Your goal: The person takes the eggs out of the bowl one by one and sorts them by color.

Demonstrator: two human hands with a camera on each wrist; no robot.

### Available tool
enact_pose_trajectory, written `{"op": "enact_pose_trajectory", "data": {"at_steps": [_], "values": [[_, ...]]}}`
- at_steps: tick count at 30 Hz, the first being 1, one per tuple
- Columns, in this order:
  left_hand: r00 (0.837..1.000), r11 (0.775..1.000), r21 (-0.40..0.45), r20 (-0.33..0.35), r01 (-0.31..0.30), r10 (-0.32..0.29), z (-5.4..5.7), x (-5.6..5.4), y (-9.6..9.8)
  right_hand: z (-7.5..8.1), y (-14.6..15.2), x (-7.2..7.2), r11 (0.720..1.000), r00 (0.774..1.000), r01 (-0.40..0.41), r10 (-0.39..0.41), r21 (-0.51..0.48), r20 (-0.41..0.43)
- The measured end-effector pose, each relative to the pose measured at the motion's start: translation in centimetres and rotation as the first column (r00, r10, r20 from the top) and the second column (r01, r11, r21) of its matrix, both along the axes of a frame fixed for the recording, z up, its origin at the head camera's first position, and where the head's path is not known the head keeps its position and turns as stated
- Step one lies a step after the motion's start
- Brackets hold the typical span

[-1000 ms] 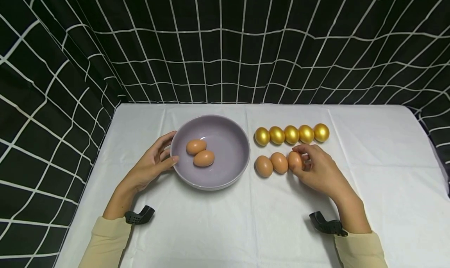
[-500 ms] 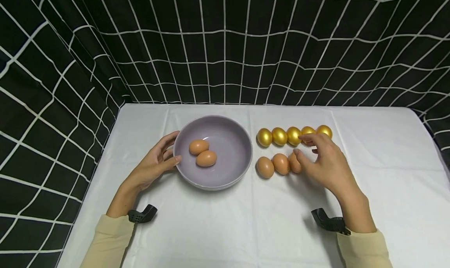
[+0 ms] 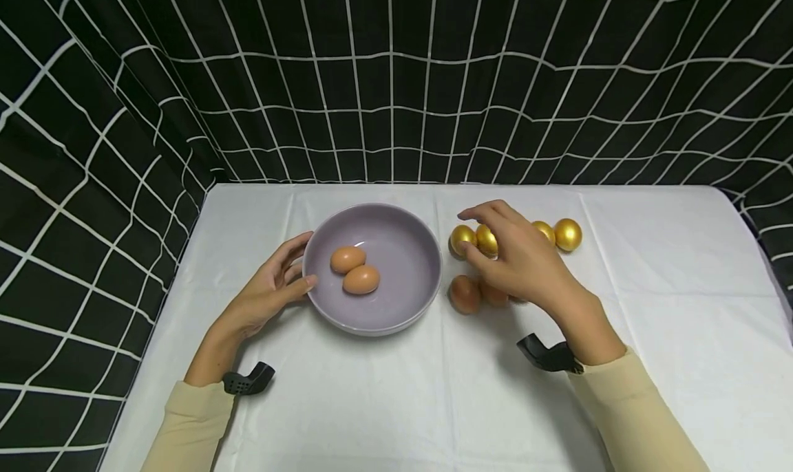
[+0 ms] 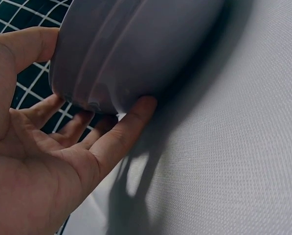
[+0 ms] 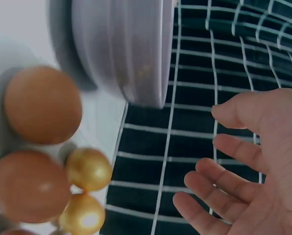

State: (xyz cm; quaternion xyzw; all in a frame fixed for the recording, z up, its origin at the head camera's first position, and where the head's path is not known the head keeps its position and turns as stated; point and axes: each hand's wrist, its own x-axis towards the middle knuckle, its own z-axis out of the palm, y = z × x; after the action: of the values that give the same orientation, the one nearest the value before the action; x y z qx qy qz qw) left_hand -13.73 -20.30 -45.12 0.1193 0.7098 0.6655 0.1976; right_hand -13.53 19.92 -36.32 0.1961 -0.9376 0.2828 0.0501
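Note:
A lilac bowl stands on the table, with two brown eggs lying together on its floor. My left hand holds the bowl's left side, thumb at the rim and fingers spread along the outer wall. Over the row of golden eggs hovers my right hand, fingers loosely bent with nothing between them. It hides the middle golden egg. Closer to me, more brown eggs lie in a second row, partly under the hand. In the right wrist view, the palm faces the bowl with fingers apart.
A white cloth covers the table. Black curtain with a white grid rises behind the table's back edge and along the left side. Two golden eggs show to the right of my right hand.
My right hand has let go of the rightmost brown egg, leaving it in its row, then risen and moved left over the golden eggs. The left hand and bowl stay put.

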Motion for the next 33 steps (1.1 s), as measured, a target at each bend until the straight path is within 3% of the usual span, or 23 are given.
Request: {"op": "enact_pose_trajectory", "data": {"at_steps": [8,17,22,33], "values": [[1.0,1.0,0.007,0.006,-0.002,0.002,-0.2,0.1,-0.1,0.8,-3.8,-0.8,0.985,0.987,-0.159,0.157,0.063,0.037],[1.0,1.0,0.01,-0.006,0.0,0.0,-0.2,0.1,-0.1,1.5,-7.6,-1.8,0.924,0.938,-0.346,0.338,0.165,0.078],[1.0,1.0,0.022,0.002,0.003,-0.003,0.3,0.1,0.0,1.7,-9.8,-2.8,0.859,0.891,-0.454,0.438,0.236,0.119],[1.0,1.0,0.023,-0.008,0.016,-0.016,0.2,0.0,0.0,0.7,-14.0,-4.4,0.74,0.782,-0.623,0.576,0.255,0.24]]}}
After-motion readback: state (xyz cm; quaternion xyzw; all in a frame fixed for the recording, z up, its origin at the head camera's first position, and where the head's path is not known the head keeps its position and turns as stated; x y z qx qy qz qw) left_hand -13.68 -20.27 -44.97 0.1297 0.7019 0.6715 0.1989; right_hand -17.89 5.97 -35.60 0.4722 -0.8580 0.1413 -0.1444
